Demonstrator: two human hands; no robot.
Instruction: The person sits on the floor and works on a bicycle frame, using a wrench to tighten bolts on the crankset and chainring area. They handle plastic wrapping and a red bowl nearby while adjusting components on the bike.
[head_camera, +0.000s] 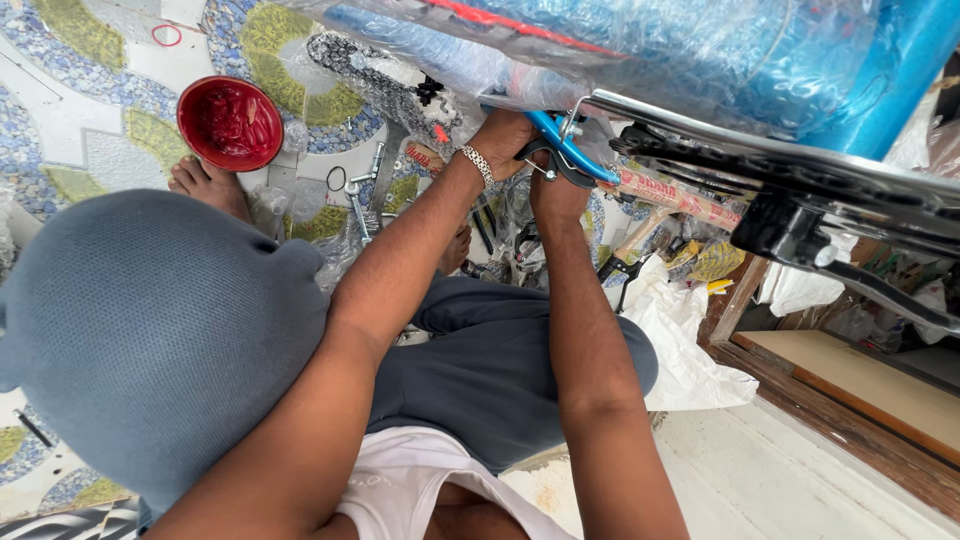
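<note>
Both hands, left hand (503, 135) and right hand (556, 190), clench the plastic-wrapped blue metal bicycle frame tube (566, 148) between their fingers, where slippery wrapping might let the grip slide.

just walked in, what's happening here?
A person crouches on a mosaic floor, both hands up at a plastic-wrapped blue bicycle frame. The left hand, with a metal bracelet on its wrist, and the right hand both grip around a blue tube by a black clamp. A red bowl, a chain and spanners lie below.
</note>
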